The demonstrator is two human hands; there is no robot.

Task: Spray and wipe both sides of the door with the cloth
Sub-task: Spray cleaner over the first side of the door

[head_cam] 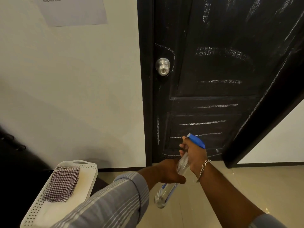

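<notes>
A black panelled door point(213, 68) with white smear marks and a silver knob point(162, 66) stands shut ahead of me. Low in front of it I hold a clear spray bottle point(162, 195) with a blue spray head point(197, 141), nozzle turned toward the door's lower panel. My right hand point(193, 153), a chain bracelet on its wrist, grips the bottle's neck under the spray head. My left hand point(171, 172) grips the bottle's body. A checked cloth point(62, 184) lies folded in a white perforated tray point(92, 167) at lower left.
A black door frame point(263, 122) runs diagonally on the right, with white wall beyond it. A paper notice point(72, 10) hangs on the white wall left of the door. Dark furniture point(14, 162) sits at far left. Beige tiled floor point(222, 175) lies below.
</notes>
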